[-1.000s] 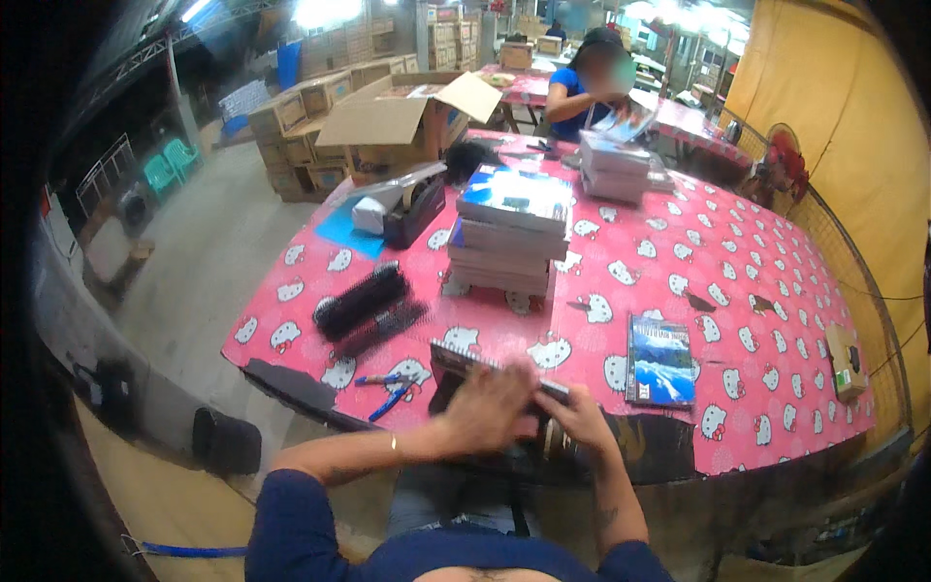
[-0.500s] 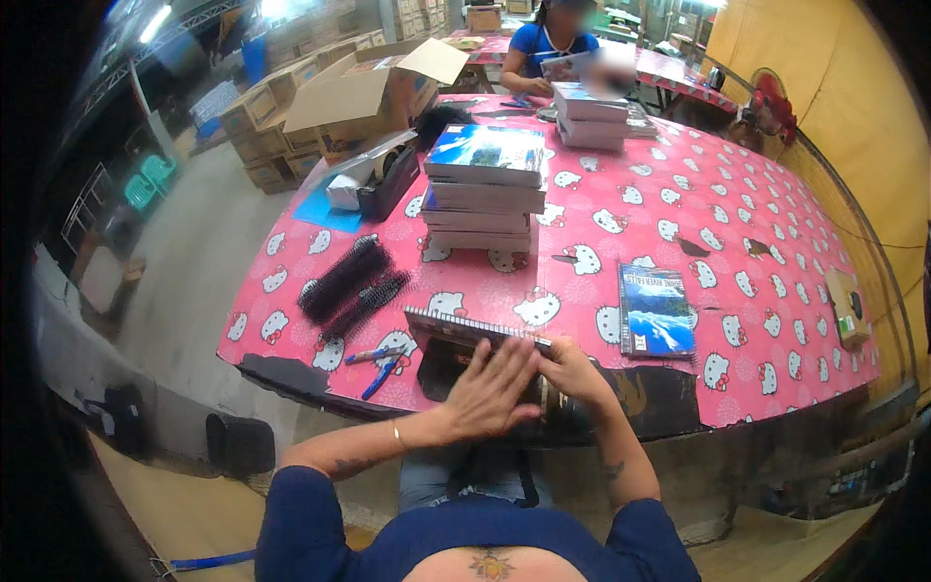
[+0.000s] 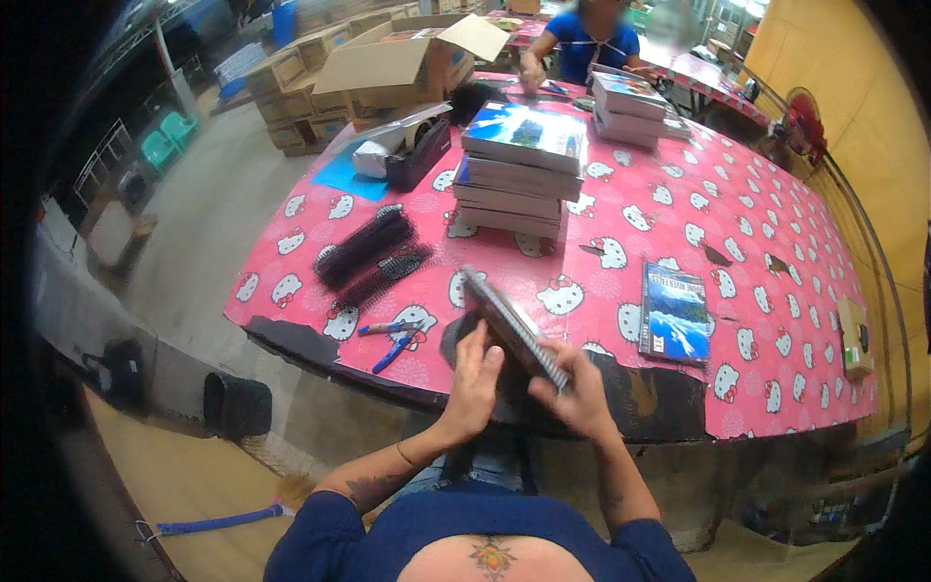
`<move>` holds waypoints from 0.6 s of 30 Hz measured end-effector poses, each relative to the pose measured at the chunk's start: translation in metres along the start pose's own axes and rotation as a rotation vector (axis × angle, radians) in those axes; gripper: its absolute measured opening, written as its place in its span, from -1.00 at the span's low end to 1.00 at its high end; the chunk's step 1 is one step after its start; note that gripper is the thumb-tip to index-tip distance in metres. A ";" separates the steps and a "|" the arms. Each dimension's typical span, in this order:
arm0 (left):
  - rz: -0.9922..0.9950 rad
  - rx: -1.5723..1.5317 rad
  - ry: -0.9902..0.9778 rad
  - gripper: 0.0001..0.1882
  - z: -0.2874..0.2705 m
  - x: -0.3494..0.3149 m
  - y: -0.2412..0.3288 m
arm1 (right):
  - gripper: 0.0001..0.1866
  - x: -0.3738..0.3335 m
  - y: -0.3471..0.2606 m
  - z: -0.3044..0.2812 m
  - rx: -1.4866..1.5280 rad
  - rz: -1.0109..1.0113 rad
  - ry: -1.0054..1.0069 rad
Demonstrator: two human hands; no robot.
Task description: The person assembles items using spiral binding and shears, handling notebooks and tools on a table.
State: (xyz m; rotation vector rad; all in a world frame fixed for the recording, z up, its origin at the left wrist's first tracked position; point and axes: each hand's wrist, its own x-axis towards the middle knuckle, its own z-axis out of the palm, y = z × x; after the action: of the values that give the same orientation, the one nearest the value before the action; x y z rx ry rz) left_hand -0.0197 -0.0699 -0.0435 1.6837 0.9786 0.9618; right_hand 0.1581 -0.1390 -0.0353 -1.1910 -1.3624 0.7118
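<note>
Above the table's near edge, a spiral-bound notebook [image 3: 512, 325] is tilted with its coil along the upper side. My right hand [image 3: 579, 393] is closed round its right end, thumb on the near side. Close to the notebook's near face is my left hand [image 3: 472, 383], open, fingers stretched; whether they touch the cover cannot be made out. Under the notebook, partly hidden, a dark pad [image 3: 464, 335] lies at the edge. To the right a blue-covered spiral notebook [image 3: 675, 312] lies flat. Left of my hands are pliers [image 3: 396, 346] with blue handles.
Black plastic coils [image 3: 373, 260] lie beyond the pliers. A stack of books [image 3: 514, 194] stands mid-table, near a black tape dispenser [image 3: 419, 157]. Open carton [image 3: 388, 80] at far left; a co-worker [image 3: 592, 48] sits behind another book stack [image 3: 628, 107]. A small box [image 3: 854, 339] is at right.
The notebook has swung from nearly level to a steep slant, its right end lower. My left hand has come off its upper edge, down and left. The co-worker's arm has moved.
</note>
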 end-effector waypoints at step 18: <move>0.203 0.864 0.082 -0.58 -0.143 0.007 -0.082 | -0.60 0.089 -0.048 0.048 -1.023 -0.432 0.117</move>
State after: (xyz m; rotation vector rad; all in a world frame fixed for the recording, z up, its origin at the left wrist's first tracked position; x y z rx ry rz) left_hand -0.1617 0.0038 -0.0838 2.5044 1.4203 0.7773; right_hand 0.1139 -0.0609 0.0309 -1.5747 -1.8604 -0.4406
